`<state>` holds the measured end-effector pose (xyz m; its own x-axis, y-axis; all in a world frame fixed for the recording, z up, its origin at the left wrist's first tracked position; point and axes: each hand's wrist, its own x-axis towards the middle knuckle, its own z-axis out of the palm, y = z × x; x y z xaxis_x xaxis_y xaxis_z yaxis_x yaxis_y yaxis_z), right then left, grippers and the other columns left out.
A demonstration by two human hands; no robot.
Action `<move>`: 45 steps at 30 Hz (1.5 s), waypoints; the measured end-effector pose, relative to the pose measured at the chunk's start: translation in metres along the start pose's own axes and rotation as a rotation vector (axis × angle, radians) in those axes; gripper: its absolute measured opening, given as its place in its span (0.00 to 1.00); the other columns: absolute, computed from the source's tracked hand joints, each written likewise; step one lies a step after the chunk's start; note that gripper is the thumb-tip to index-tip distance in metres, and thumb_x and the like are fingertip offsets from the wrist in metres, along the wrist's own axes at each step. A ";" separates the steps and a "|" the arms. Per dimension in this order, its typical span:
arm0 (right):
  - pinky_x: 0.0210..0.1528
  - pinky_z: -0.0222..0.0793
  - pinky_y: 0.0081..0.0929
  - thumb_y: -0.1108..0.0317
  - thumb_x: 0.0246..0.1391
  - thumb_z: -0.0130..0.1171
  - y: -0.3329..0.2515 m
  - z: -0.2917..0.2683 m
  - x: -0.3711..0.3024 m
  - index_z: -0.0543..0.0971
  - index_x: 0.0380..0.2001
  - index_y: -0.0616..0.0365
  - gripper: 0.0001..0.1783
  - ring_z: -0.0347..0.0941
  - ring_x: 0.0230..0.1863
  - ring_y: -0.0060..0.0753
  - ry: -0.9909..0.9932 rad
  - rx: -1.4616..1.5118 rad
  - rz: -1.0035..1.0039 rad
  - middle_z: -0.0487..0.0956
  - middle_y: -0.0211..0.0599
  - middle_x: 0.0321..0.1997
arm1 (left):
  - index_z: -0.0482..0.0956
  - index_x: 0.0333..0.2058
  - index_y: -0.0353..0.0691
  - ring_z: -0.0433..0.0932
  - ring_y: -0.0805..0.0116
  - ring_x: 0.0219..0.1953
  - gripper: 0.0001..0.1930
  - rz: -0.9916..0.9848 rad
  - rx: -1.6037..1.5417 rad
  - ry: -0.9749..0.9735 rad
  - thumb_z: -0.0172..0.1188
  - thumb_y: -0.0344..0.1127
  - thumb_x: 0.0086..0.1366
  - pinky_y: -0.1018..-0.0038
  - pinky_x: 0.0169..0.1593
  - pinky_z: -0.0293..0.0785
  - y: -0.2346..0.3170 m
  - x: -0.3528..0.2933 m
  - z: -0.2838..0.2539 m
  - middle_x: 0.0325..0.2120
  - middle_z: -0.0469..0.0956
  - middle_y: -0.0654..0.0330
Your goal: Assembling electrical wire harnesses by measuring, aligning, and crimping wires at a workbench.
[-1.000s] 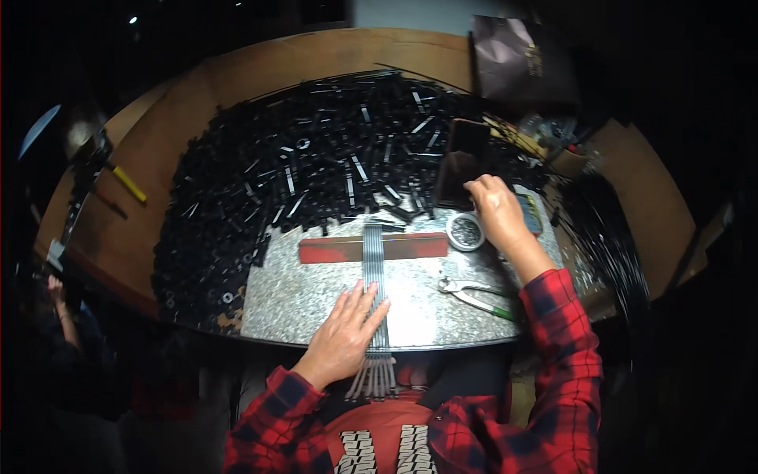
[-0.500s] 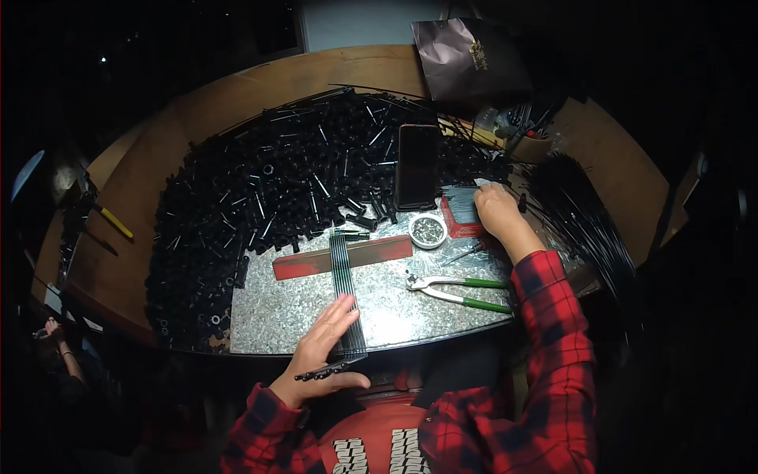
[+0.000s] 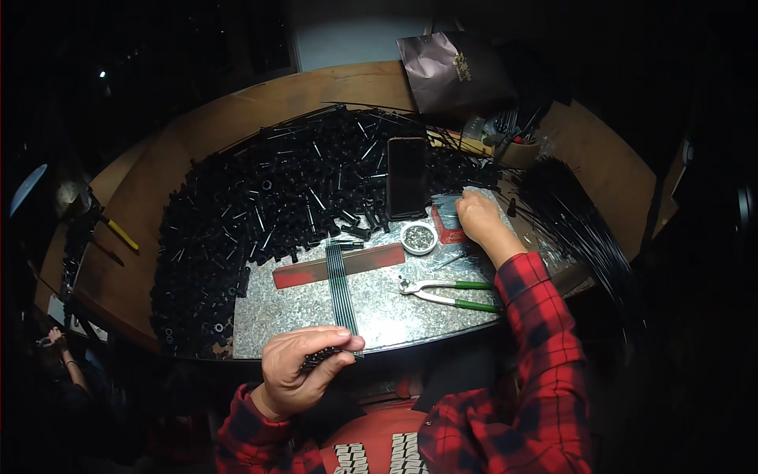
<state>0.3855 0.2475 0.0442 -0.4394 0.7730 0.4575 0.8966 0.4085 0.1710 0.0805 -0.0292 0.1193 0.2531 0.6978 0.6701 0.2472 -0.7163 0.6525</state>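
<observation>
At the front edge of the stone slab [image 3: 260, 324], my left hand [image 3: 304, 367] is closed around a bunch of small black parts [image 3: 321, 357]. Its thumb and fingertips lie at the near end of a flat row of thin dark rods [image 3: 342, 288]. These rods run away from me across a long red and brown bar [image 3: 371, 262]. My right hand [image 3: 478, 217] is closed over the right side of a red tray [image 3: 450, 235] of thin grey wire pieces [image 3: 448, 207]. Whatever its fingertips pinch is hidden.
Green-handled pincers [image 3: 450, 292] and a white bowl [image 3: 418, 238] of small metal pieces lie between my hands. A phone [image 3: 407, 178] stands before a heap of black tubular parts [image 3: 268, 189]. Long black rods [image 3: 588, 225] lie right; a paper bag [image 3: 454, 71] stands behind. Another person's hand [image 3: 57, 338] shows far left.
My left hand has gone from spread fingers to closed around the black parts. My right hand stays at the red tray. The whole view has shifted slightly.
</observation>
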 end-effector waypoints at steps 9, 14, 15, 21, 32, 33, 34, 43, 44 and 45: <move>0.38 0.75 0.37 0.75 0.47 0.52 -0.029 -0.028 -0.006 0.73 0.30 0.62 0.05 0.77 0.35 0.47 0.012 -0.011 0.136 0.75 0.44 0.33 | 0.76 0.38 0.33 0.84 0.63 0.31 0.14 0.207 0.281 0.078 0.68 0.27 0.53 0.71 0.39 0.80 -0.004 0.004 -0.001 0.28 0.83 0.56; 0.32 0.73 0.39 0.84 0.47 0.52 -0.092 -0.099 -0.029 0.71 0.38 0.64 0.13 0.77 0.31 0.47 0.312 0.539 -0.145 0.75 0.49 0.31 | 0.75 0.40 0.32 0.84 0.63 0.32 0.15 0.124 0.231 0.236 0.67 0.25 0.54 0.72 0.38 0.79 -0.005 0.001 0.008 0.28 0.83 0.55; 0.32 0.72 0.38 0.84 0.46 0.53 -0.105 -0.115 -0.032 0.72 0.43 0.65 0.18 0.76 0.30 0.45 0.456 0.718 -0.275 0.74 0.49 0.30 | 0.75 0.41 0.32 0.84 0.63 0.32 0.14 0.114 0.231 0.221 0.66 0.25 0.55 0.72 0.38 0.79 -0.006 0.004 0.008 0.28 0.83 0.54; 0.28 0.73 0.31 0.83 0.40 0.56 -0.150 -0.189 -0.069 0.76 0.48 0.62 0.25 0.75 0.27 0.38 0.326 1.013 -0.609 0.76 0.41 0.32 | 0.78 0.39 0.31 0.83 0.64 0.32 0.10 0.049 0.187 0.192 0.63 0.28 0.60 0.75 0.36 0.78 -0.001 0.007 0.001 0.29 0.83 0.53; 0.18 0.67 0.22 0.75 0.39 0.59 -0.158 -0.198 -0.074 0.79 0.47 0.59 0.25 0.71 0.19 0.25 0.413 0.713 -0.644 0.72 0.30 0.24 | 0.80 0.36 0.33 0.83 0.64 0.31 0.06 -0.008 0.200 0.210 0.63 0.28 0.60 0.75 0.35 0.78 0.002 0.007 -0.001 0.29 0.82 0.53; 0.18 0.67 0.22 0.75 0.39 0.59 -0.158 -0.200 -0.074 0.79 0.47 0.59 0.25 0.71 0.19 0.25 0.412 0.718 -0.648 0.72 0.30 0.24 | 0.80 0.35 0.33 0.83 0.63 0.31 0.06 0.010 0.199 0.203 0.63 0.28 0.60 0.75 0.35 0.78 0.001 0.007 -0.001 0.29 0.82 0.53; 0.19 0.66 0.23 0.72 0.42 0.57 -0.159 -0.202 -0.075 0.77 0.48 0.59 0.24 0.70 0.20 0.26 0.400 0.701 -0.661 0.70 0.31 0.25 | 0.80 0.35 0.33 0.83 0.63 0.31 0.06 0.027 0.199 0.195 0.63 0.27 0.59 0.74 0.35 0.78 0.001 0.007 -0.001 0.29 0.82 0.53; 0.18 0.66 0.21 0.72 0.39 0.59 -0.157 -0.204 -0.073 0.79 0.47 0.57 0.25 0.70 0.20 0.24 0.383 0.655 -0.688 0.72 0.30 0.25 | 0.81 0.35 0.33 0.83 0.63 0.31 0.06 -0.018 0.111 0.194 0.63 0.26 0.59 0.74 0.36 0.78 0.001 0.003 -0.004 0.30 0.83 0.53; 0.19 0.67 0.21 0.72 0.39 0.59 -0.157 -0.203 -0.073 0.79 0.47 0.57 0.25 0.70 0.20 0.24 0.394 0.659 -0.701 0.72 0.30 0.25 | 0.81 0.35 0.33 0.83 0.63 0.31 0.06 -0.021 0.114 0.196 0.63 0.26 0.59 0.74 0.36 0.78 0.002 0.003 -0.005 0.30 0.83 0.53; 0.19 0.67 0.21 0.72 0.39 0.59 -0.157 -0.204 -0.073 0.79 0.47 0.57 0.25 0.70 0.20 0.24 0.392 0.661 -0.703 0.72 0.30 0.25 | 0.81 0.35 0.33 0.83 0.63 0.31 0.05 -0.011 0.115 0.188 0.63 0.26 0.59 0.74 0.36 0.78 0.002 0.004 -0.005 0.30 0.82 0.53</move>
<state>0.2876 0.0278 0.1619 -0.6964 0.0937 0.7115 0.1840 0.9816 0.0508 0.0776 -0.0279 0.1250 0.0734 0.6851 0.7248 0.3569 -0.6966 0.6224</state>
